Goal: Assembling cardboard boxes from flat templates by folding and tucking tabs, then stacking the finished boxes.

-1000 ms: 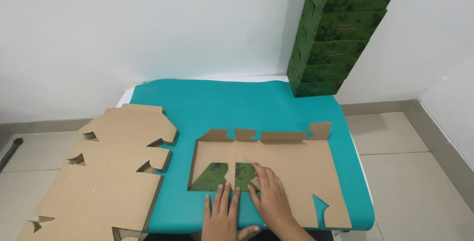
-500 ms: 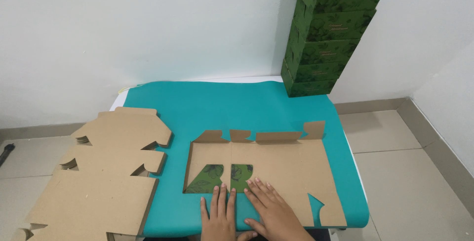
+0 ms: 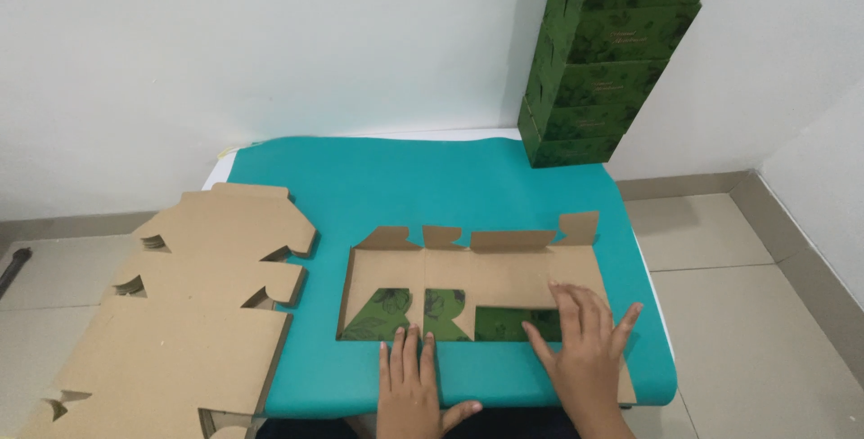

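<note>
A flat die-cut cardboard box blank (image 3: 486,277) lies brown side up on the teal table cover (image 3: 405,187). Its near flaps are folded over, showing green printed faces (image 3: 423,315). My left hand (image 3: 412,389) rests flat on the cover at the blank's near edge, fingertips touching the folded green flaps. My right hand (image 3: 583,349) presses flat with fingers spread on the right part of the blank, over a folded green flap. Neither hand grips anything.
A stack of unfolded brown box blanks (image 3: 180,313) lies to the left, overhanging the table. A tall stack of finished dark green boxes (image 3: 603,52) stands at the back right against the wall. Tiled floor (image 3: 765,313) lies to the right.
My right hand has slid to the right along the blank, and a third green flap now lies folded over. My left hand has stayed near the front edge.
</note>
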